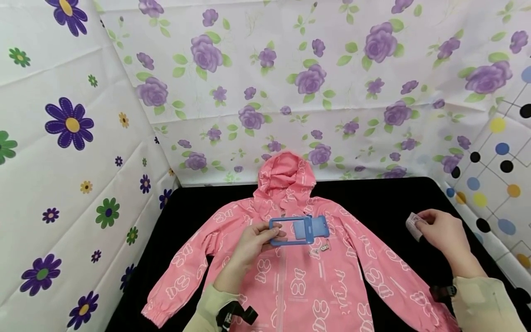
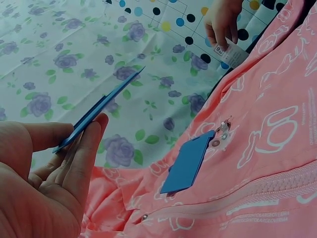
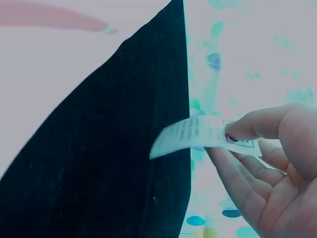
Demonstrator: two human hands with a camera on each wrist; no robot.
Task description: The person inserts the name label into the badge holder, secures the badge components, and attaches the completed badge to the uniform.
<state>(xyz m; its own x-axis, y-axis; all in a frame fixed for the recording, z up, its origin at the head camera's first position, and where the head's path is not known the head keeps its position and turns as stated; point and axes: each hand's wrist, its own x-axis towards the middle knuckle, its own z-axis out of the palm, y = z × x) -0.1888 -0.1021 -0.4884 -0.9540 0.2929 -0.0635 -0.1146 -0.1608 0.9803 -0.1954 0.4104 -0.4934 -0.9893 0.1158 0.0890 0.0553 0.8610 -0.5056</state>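
My left hand (image 1: 258, 237) pinches a thin blue rectangular frame (image 1: 290, 242) with an open window, one part of a card holder, between thumb and fingers. It is raised above a pink hooded jacket (image 1: 298, 281). Past the frame, and partly seen through its window, a second blue flat piece (image 1: 320, 227) lies on the jacket's chest. A metal clip (image 2: 224, 130) joins its end in the left wrist view. Off to the right, my right hand (image 1: 444, 230) pinches a white printed paper card (image 1: 414, 226) by one end; the card bends slightly in the right wrist view (image 3: 181, 136).
The jacket lies spread, zipper (image 1: 281, 276) up the middle, sleeves out and hood (image 1: 286, 173) toward the back, on a black table (image 1: 373, 193). Flowered cloth (image 1: 257, 92) hangs behind, with patterned cloths on the left (image 1: 79, 170) and right (image 1: 498, 184).
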